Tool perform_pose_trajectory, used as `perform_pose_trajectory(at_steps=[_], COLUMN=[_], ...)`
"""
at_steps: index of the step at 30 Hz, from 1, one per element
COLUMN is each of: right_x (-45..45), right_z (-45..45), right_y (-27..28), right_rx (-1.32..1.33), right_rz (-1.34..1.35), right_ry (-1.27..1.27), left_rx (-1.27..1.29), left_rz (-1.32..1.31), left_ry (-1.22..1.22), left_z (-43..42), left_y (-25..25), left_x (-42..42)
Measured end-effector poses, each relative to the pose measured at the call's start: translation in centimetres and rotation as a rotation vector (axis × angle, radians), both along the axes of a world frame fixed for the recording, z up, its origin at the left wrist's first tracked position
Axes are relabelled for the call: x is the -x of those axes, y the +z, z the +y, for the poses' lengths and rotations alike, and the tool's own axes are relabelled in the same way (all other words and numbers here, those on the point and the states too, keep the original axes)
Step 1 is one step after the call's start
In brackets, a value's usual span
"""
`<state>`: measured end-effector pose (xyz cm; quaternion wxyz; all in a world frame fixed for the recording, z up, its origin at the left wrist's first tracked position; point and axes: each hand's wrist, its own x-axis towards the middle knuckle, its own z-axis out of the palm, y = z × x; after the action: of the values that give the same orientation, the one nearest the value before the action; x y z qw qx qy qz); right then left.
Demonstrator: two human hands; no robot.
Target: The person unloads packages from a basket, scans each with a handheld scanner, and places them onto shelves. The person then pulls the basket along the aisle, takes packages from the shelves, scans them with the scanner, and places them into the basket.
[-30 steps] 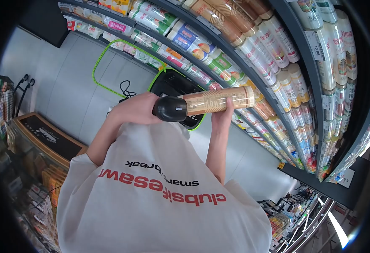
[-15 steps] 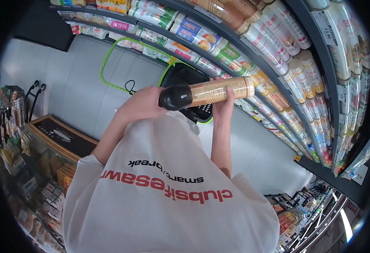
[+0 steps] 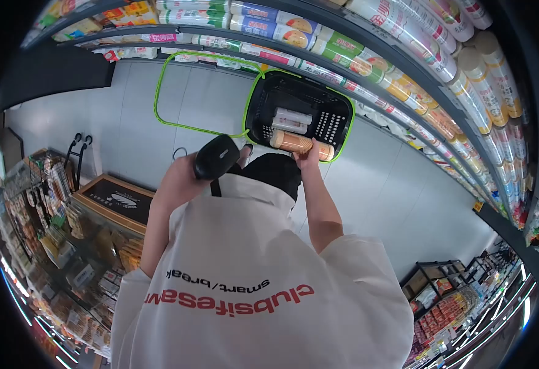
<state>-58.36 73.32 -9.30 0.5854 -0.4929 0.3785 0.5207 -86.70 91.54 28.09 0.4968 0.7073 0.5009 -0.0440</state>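
My left hand (image 3: 180,179) is closed around a black handheld scanner (image 3: 216,156) with a rounded head, held left of the basket. In my right hand (image 3: 309,156) is a tan cylindrical pack of dried noodles (image 3: 289,141), gripped near its right end. It lies sideways over the near side of a black shopping basket (image 3: 350,123) with a green rim, and I cannot tell whether it touches the bottom. Two white cylindrical packs (image 3: 293,115) lie inside the basket, just beyond the tan one.
The basket's green handle (image 3: 157,92) is folded out to the left over the grey tiled floor (image 3: 122,117). Shelves of noodle packs (image 3: 337,55) curve along the far side and right. At the left stand a dark sign (image 3: 117,200) and a rack of packaged goods (image 3: 60,234).
The tan noodle pack has moved down and away from the scanner, to the basket. My left hand with the scanner has shifted left. More of the basket's inside now shows.
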Motion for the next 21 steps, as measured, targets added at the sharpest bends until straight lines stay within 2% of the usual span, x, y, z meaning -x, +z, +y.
perform_pose_trajectory(at_steps=[2,3,5,7,9,11,13,16,21], right_x=[-1.2,-1.7,-2.6,-4.0,-4.5,-5.9,-6.4,-5.9,-5.9], right_z=[-0.5,-0.3,-0.1,0.8,1.8,2.3,3.6,3.9,4.6], right_y=[-4.3,-5.8,-8.8,-11.9,-15.4,-18.9,-18.5,-22.1,-26.2], right_rx=[0.033,0.132,0.071,0.273,0.258,0.131,0.321,0.455,0.386], right_rz=[0.019,0.003,-0.017,-0.021,-0.115,-0.064,-0.054,-0.055,-0.043], right_ry=[0.027,-0.010,-0.042,-0.017,0.015,0.143,0.229,0.260,0.267], left_rx=[0.023,0.052,0.078,0.112,0.134,0.160,0.213,0.194,0.188], left_rz=[0.071,0.106,0.158,0.202,0.217,0.216,0.241,0.231,0.289], left_ry=[0.018,0.022,0.041,0.053,0.067,0.105,0.115,0.146,0.156], left_z=[-0.5,-1.2,-1.9,-3.1,-3.5,-3.7,-4.2,-4.7,-4.9], left_y=[-1.0,-1.3,-2.7,-4.4,-5.0,-6.2,-7.1,-8.0,-8.9], left_x=[-0.3,-0.4,-0.3,0.7,-0.1,-0.7,-0.7,-1.1,0.1])
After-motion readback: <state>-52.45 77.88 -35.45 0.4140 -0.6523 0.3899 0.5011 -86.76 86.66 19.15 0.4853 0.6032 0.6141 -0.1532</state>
